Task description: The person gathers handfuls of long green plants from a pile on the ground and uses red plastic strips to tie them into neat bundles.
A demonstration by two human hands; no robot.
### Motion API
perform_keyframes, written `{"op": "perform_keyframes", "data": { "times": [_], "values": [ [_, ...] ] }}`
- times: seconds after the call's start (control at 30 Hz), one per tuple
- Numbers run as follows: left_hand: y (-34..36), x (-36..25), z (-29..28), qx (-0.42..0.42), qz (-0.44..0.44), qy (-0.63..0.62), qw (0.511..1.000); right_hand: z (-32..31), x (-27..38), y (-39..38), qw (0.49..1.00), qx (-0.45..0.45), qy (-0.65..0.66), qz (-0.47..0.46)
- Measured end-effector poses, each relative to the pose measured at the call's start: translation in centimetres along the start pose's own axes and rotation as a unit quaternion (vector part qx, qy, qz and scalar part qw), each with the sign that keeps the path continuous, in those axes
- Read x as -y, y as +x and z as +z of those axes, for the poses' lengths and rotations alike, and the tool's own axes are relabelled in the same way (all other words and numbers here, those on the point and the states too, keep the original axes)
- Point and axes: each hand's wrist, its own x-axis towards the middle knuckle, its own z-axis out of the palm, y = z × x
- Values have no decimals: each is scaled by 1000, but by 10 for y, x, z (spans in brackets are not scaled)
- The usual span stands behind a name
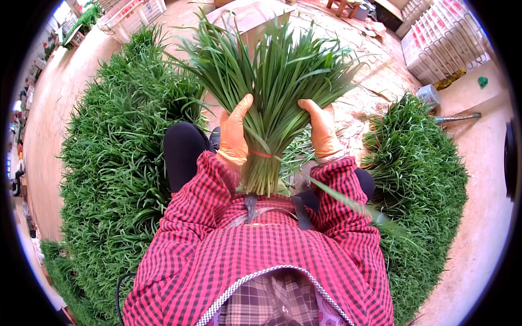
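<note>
A large bunch of garlic chives (280, 92) stands upright in front of my body, its long green leaves fanning out at the top. A thin red-orange band (265, 155) circles its lower stems, and the pale cut ends point down toward my lap. In an orange glove, my left hand (234, 136) grips the bunch from the left, thumb up along the leaves. My right hand (323, 130), gloved alike, clasps the other side with its thumb on the front; the remaining fingers are hidden behind. A loose blurred leaf (340, 196) crosses my right sleeve.
Big heaps of chives lie to my left (117, 163) and right (421, 168). Beyond the right heap are a grey-white bucket (428, 95) and stacked white crates (443, 41). A pale box-like surface (217, 22) stands ahead; another white crate (133, 19) is at upper left.
</note>
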Motion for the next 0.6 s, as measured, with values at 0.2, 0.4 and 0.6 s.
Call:
{"op": "perform_keyframes", "data": {
  "times": [0.2, 0.4, 0.6],
  "values": [
    [0, 7, -6, 5, -62, -7, 998, -14, -3, -15, 993, 93, 33, 62],
    [20, -14, 3, 15, -140, 0, 990, -56, -52, -51, 944, 275, 46, 176],
    [20, -21, 22, 121, -135, 156, 971, -4, -37, -93, 948, 246, 72, 187]
  ]
}}
